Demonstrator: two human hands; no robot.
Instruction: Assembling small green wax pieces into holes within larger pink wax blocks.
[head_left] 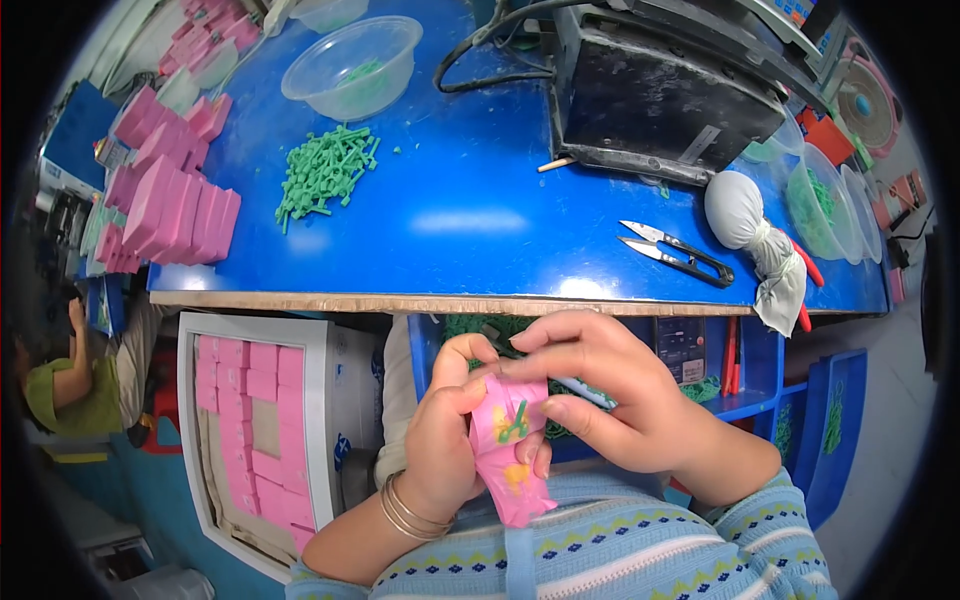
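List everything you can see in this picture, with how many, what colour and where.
pink packet: one, pink with a small green piece inside, held between both hands
green plastic pieces: a loose pile, green, on the table left of centre
blue table: one, blue top, across the upper half
clear bowls: two at the back left, more at the right edge, clear plastic
pink packet stacks: many, pink, left end of the table
box of pink packets: one, white, below the table at left
thread snips: one, black and silver, on the table at right
cloth bundle: one, white, right table edge
black machine: one, back of the table
left hand: gripping the packet, bangles on wrist
right hand: pinching the packet's top
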